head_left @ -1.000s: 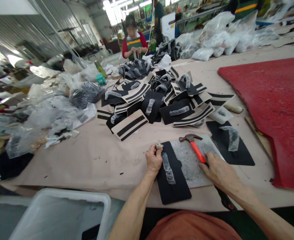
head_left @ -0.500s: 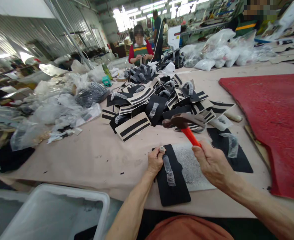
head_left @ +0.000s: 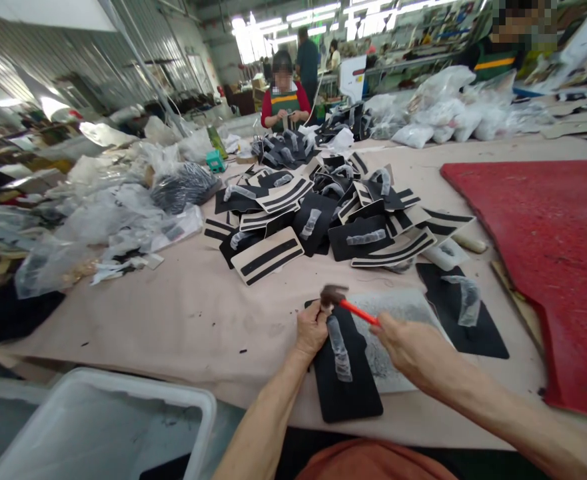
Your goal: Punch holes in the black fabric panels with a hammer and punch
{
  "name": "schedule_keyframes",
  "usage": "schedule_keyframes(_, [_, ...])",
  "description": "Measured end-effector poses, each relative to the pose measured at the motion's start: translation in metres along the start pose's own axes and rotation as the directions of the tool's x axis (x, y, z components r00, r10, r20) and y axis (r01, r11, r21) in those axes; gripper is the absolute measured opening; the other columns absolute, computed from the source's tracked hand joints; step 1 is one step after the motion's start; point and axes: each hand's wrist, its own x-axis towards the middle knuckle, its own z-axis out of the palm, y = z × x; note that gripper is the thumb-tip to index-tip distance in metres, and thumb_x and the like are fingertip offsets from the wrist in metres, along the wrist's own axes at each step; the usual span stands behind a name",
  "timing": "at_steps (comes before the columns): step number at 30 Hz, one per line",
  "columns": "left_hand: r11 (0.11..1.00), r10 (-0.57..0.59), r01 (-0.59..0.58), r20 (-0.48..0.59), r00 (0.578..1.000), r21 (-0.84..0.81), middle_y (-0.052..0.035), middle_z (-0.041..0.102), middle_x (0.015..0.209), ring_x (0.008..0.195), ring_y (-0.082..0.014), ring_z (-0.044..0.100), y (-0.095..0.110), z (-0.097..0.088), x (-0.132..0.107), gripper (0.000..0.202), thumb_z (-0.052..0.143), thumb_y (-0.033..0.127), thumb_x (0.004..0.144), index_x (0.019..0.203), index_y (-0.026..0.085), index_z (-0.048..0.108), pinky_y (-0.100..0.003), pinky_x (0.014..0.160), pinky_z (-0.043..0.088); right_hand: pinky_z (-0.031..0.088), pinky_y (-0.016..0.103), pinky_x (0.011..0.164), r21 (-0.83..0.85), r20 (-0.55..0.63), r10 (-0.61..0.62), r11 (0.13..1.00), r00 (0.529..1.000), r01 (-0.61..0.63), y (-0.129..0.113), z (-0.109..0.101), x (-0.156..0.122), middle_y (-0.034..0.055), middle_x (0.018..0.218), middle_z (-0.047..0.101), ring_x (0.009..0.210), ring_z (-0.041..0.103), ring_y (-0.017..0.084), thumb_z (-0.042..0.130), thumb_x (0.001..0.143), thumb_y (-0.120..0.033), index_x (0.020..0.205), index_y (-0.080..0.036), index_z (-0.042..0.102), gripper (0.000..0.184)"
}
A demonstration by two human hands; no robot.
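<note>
My right hand (head_left: 398,340) is wrapped round the red-orange handle of a claw hammer (head_left: 358,311). The dark hammer head rests at the top of a small metal punch (head_left: 326,308), which my left hand (head_left: 313,328) grips upright; the head largely covers it. Under my left hand lies a flat black panel (head_left: 348,393) with a handle strip wrapped in clear plastic (head_left: 341,353). The panel's top corner is beneath the punch, whose lower tip is hidden by my fingers. Part of the panel overlaps a scuffed pale cutting board (head_left: 390,353).
Another black panel (head_left: 490,333) lies to the right, near a thick red sheet (head_left: 548,267). Beyond my hands is a pile of black and beige panels (head_left: 268,257). A white plastic bin (head_left: 208,400) stands front left; plastic bags (head_left: 113,213) lie left. A co-worker (head_left: 286,100) sits across the table.
The hammer has come down and to the left, from raised above the board onto the punch. My left hand stays on the punch, and the view has shifted slightly.
</note>
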Motion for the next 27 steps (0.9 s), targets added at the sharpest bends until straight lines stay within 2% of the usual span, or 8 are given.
schedule_keyframes(4, [1.000,0.017,-0.017,0.001,1.000,-0.006,-0.0040,0.075,0.085,0.078,-0.0183,0.069,0.000,0.000,0.000,0.018,0.056,0.020,0.090,0.093,0.023,0.074,-0.027,0.075,0.052,0.016,0.030,0.053,-0.114,0.238,0.110,0.990,0.965,-0.085,0.032,0.017,-0.004,0.0002,0.056,0.053,0.047,0.046,0.016,0.034,0.100,-0.047,0.084,-0.022,0.050,0.033])
schedule_keyframes(8, [0.999,0.024,-0.023,0.024,0.999,-0.032,-0.0052,0.076,0.095,0.087,-0.0191,0.070,-0.003,0.000,0.002,0.020,0.055,0.022,0.092,0.099,0.022,0.073,-0.029,0.081,0.053,0.029,0.028,0.057,-0.003,0.309,0.206,0.976,0.928,-0.216,0.063,0.030,-0.007,0.0017,0.060,0.055,0.056,0.052,0.017,0.026,0.104,-0.042,0.078,-0.021,0.049,0.040])
schedule_keyframes(11, [0.999,0.030,-0.029,0.032,0.999,-0.028,-0.0049,0.076,0.095,0.087,-0.0188,0.070,-0.005,-0.001,0.002,0.019,0.056,0.019,0.090,0.099,0.021,0.073,-0.029,0.081,0.053,0.035,0.031,0.060,-0.190,0.227,0.273,0.954,0.935,-0.233,0.076,0.049,-0.013,0.0075,0.070,0.060,0.065,0.058,0.021,0.033,0.102,-0.035,0.083,-0.017,0.055,0.035])
schedule_keyframes(14, [0.999,0.025,-0.024,0.029,0.999,-0.026,-0.0049,0.076,0.094,0.086,-0.0186,0.070,-0.004,-0.002,0.001,0.018,0.057,0.019,0.090,0.098,0.021,0.073,-0.029,0.081,0.053,0.042,0.037,0.070,-0.340,-0.006,0.101,0.935,0.995,-0.097,0.060,0.066,-0.014,0.0155,0.096,0.062,0.086,0.060,0.029,0.047,0.097,-0.031,0.102,-0.013,0.060,0.023])
schedule_keyframes(19, [0.990,-0.058,0.063,0.044,0.997,-0.129,-0.0054,0.076,0.093,0.088,-0.0196,0.069,-0.003,-0.001,0.004,0.013,0.064,0.022,0.086,0.094,0.021,0.074,-0.031,0.085,0.052,0.049,0.034,0.084,0.085,-0.013,-0.202,0.976,0.979,0.203,0.003,0.106,-0.003,0.0105,0.112,0.058,0.097,0.058,0.023,0.049,0.091,-0.014,0.122,-0.019,0.054,0.032])
schedule_keyframes(21, [0.925,-0.213,0.190,-0.034,0.977,-0.328,-0.0053,0.075,0.085,0.082,-0.0188,0.069,-0.002,-0.007,0.015,0.009,0.070,0.025,0.082,0.086,0.018,0.072,-0.032,0.084,0.052,0.050,0.034,0.084,0.168,-0.011,-0.198,0.966,0.980,0.197,-0.006,0.127,-0.001,0.0094,0.106,0.059,0.094,0.059,0.022,0.045,0.089,-0.007,0.119,-0.018,0.055,0.033])
schedule_keyframes(24, [0.636,-0.531,0.234,-0.197,0.824,-0.735,-0.0018,0.071,0.073,0.073,-0.0159,0.068,0.003,-0.031,0.031,0.020,0.078,0.030,0.074,0.076,0.016,0.064,-0.034,0.085,0.054,0.051,0.037,0.086,0.200,-0.079,-0.172,0.962,0.982,0.185,-0.002,0.149,-0.002,0.0099,0.104,0.060,0.095,0.059,0.023,0.043,0.089,-0.007,0.121,-0.016,0.055,0.035])
schedule_keyframes(27, [0.477,-0.612,0.278,-0.088,0.786,-0.834,-0.0024,0.071,0.076,0.079,-0.0184,0.069,0.021,-0.067,0.021,0.030,0.086,0.030,0.065,0.079,0.015,0.063,-0.037,0.087,0.054,0.051,0.038,0.086,0.272,-0.126,-0.176,0.940,0.976,0.205,0.006,0.154,-0.005,0.0096,0.104,0.061,0.096,0.059,0.023,0.041,0.089,-0.008,0.121,-0.016,0.054,0.036])
